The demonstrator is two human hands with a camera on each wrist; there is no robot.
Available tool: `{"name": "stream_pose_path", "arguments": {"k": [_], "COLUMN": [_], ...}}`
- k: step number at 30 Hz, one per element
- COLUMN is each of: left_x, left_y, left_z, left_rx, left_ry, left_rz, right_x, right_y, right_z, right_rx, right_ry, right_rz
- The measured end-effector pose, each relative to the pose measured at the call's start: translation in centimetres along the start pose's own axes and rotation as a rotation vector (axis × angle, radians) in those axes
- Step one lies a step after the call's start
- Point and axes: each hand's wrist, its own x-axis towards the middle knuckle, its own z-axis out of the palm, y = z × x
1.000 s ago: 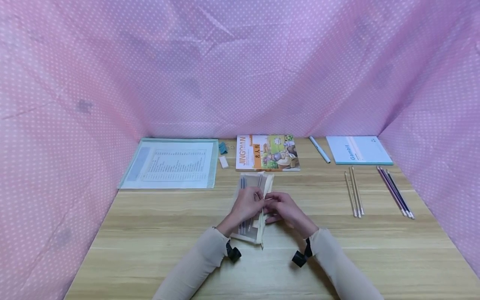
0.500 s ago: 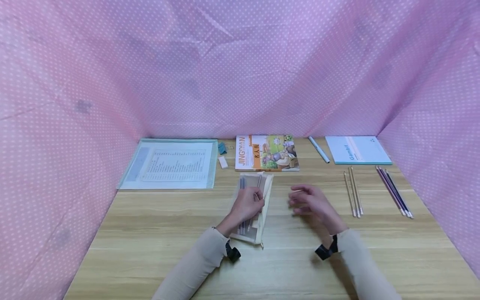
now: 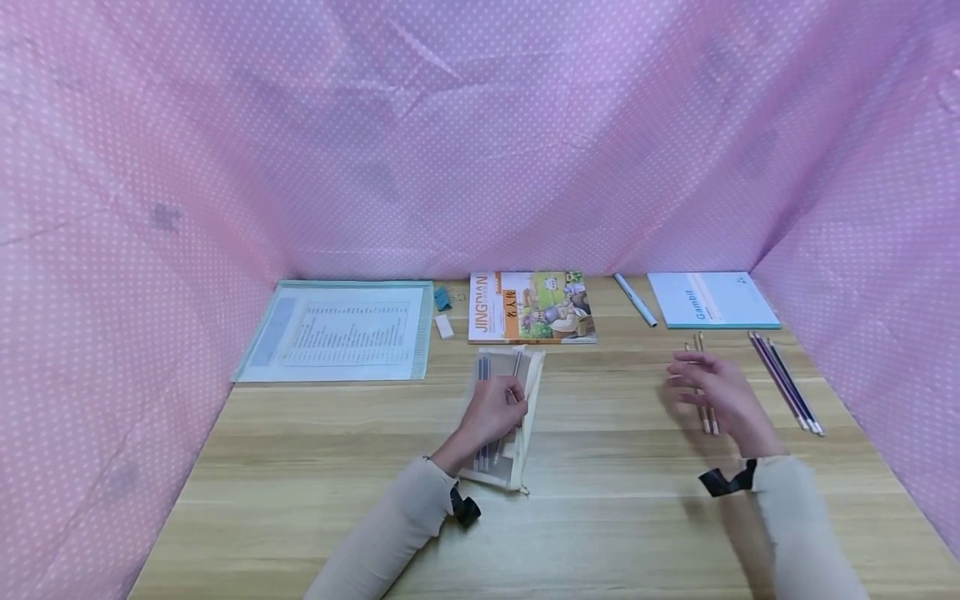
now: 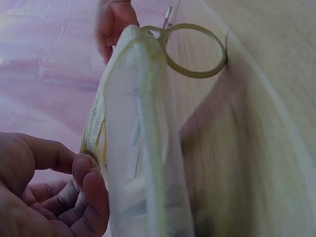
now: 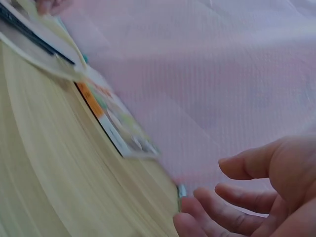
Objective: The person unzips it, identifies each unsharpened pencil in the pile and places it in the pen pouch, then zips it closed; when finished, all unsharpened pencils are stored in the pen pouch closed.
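Note:
A see-through mesh pencil case (image 3: 529, 392) with cream edging lies in the middle of the table; dark pencils show through its side. My left hand (image 3: 491, 412) pinches the zippered edge between thumb and fingers, as the left wrist view also shows. The case's ring loop (image 4: 197, 74) sticks out at one end in that view. Over the gold pencils (image 3: 705, 417) on the right is my right hand (image 3: 720, 400), fingers loosely bent and nothing in them. It partly hides those pencils. Whether it touches them I cannot tell.
Dark purple and black pencils (image 3: 787, 383) lie farther right. Along the back are a document folder (image 3: 337, 333), a blue binder clip (image 3: 442, 298), a white eraser (image 3: 444, 326), a picture book (image 3: 532, 308), a light blue pen (image 3: 635, 300) and a Gambit notebook (image 3: 712, 300). Pink dotted cloth surrounds the table.
My right hand has left the pencil case and moved right across the table to above the gold pencils. My left hand keeps its hold on the case's edge.

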Motion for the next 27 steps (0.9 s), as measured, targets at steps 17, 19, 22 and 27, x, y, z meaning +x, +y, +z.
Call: {"name": "stream_pose_path", "arguments": {"k": [17, 19, 22, 27], "left_x": [0.0, -0.1, -0.1, 0.0], "left_y": [-0.2, -0.2, -0.2, -0.2], "left_z": [0.1, 0.1, 0.1, 0.1], "left_rx": [-0.002, -0.002, -0.002, 0.003], "left_ry": [0.002, 0.003, 0.005, -0.001], "left_rz": [0.000, 0.002, 0.001, -0.009], "right_x": [0.8, 0.9, 1.1, 1.2], "right_y": [4.5, 4.8, 5.1, 5.2], "right_z": [-6.1, -6.1, -6.2, -6.8], "right_rx": [-0.511, -0.545, -0.583, -0.648], "right_ry": [0.228, 0.243, 0.257, 0.273], "right_rz": [0.035, 0.016, -0.008, -0.044]}}
